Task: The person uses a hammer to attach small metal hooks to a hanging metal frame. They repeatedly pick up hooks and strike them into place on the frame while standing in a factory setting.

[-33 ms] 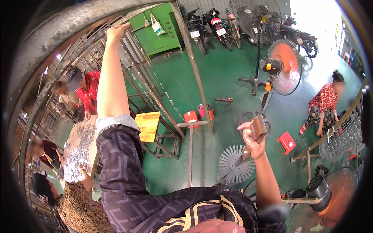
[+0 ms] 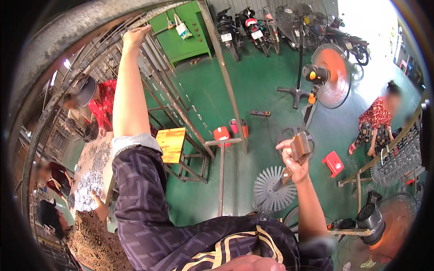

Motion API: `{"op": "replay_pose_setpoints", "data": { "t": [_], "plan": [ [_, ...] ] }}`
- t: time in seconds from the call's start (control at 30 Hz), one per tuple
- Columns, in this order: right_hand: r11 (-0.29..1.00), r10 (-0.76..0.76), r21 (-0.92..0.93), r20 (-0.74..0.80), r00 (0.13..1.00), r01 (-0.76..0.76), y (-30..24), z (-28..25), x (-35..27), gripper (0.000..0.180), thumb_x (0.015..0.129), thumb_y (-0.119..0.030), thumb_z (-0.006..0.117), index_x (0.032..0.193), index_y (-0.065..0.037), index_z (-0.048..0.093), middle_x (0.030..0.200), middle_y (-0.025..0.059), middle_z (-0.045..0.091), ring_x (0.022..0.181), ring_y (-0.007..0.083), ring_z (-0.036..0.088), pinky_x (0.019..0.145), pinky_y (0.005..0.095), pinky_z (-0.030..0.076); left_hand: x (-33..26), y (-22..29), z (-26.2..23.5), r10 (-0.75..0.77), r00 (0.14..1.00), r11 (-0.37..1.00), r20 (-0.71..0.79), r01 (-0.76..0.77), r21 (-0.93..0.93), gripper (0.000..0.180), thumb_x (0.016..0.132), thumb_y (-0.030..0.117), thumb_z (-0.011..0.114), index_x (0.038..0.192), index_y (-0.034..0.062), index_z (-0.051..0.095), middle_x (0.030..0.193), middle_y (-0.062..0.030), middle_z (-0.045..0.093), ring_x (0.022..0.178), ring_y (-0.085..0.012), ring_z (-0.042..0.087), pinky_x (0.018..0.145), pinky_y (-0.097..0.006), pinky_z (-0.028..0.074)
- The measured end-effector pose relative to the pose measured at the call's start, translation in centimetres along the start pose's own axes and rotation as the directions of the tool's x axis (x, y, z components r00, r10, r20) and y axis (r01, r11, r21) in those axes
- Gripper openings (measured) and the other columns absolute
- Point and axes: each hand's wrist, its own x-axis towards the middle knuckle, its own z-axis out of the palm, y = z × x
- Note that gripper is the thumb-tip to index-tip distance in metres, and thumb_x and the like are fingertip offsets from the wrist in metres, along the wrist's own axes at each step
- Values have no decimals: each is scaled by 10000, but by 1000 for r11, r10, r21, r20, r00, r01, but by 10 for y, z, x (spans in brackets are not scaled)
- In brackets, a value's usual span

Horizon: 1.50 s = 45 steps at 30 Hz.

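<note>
My left hand (image 2: 136,37) is raised at the upper left, its fingers bent over a metal rail (image 2: 174,9) of the tall frame; the fingers are partly hidden. At the right, my right hand (image 2: 294,166) is closed round a brown, rusty-looking rectangular block (image 2: 300,148), thumb across its near side. Below this hand a brown bar (image 2: 285,176) leads down to a grey disc (image 2: 267,192) with radial slots. Whether block and bar are one piece I cannot tell.
Left, people work at a table (image 2: 97,152) strewn with small pieces. A wooden stool (image 2: 172,143), red box (image 2: 221,134) and red stool (image 2: 333,163) stand on the green floor. An orange fan (image 2: 332,74) is beyond my right hand; another person (image 2: 377,115) squats far right.
</note>
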Motion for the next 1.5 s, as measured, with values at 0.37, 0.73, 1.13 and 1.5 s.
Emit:
{"op": "replay_pose_setpoints", "data": {
  "t": [0.37, 0.73, 1.13, 1.5],
  "plan": [
    [998, 52, -20, 46, 998, -51, 2, -7, -1, 273, 622, -68, 479, 875, 25, 522, 856, 83, 536, 570, 63, 321, 557, 232, 288, -133, -46, 30, 11, 969, 993, 246, 20, -120, 233, 761, 211, 692, 879, 13, 658, 570, 88, 460, 461, -4, 346, 420, -165, 240],
    [995, 16, -98, -61, 998, -22, -3, 3, 0, 477, 696, -330, 505, 929, 86, 514, 490, -27, 355, 423, 30, 301, 471, 197, 264, -319, -135, 63, -83, 872, 962, 483, 197, -190, 228, 727, 151, 721, 865, -20, 661, 771, -41, 651, 693, -71, 567, 677, -221, 454],
    [997, -6, -83, -49, 999, 2, 0, -1, 4, 483, 718, -335, 509, 957, 84, 515, 476, -46, 328, 429, 37, 314, 465, 187, 260, -479, -216, 102, -77, 736, 960, 673, 238, -151, 101, 741, 57, 677, 824, 0, 673, 762, -40, 628, 705, -89, 556, 635, -219, 438],
    [997, 0, -81, -28, 1000, -2, -2, -2, 1, 497, 719, -349, 521, 960, 86, 506, 468, -45, 337, 427, 40, 313, 448, 193, 242, -587, -245, 130, 27, 639, 999, 768, 5, -40, 99, 709, 135, 683, 794, 84, 683, 640, -61, 591, 514, -172, 523, 517, -278, 445]
  ]
}}
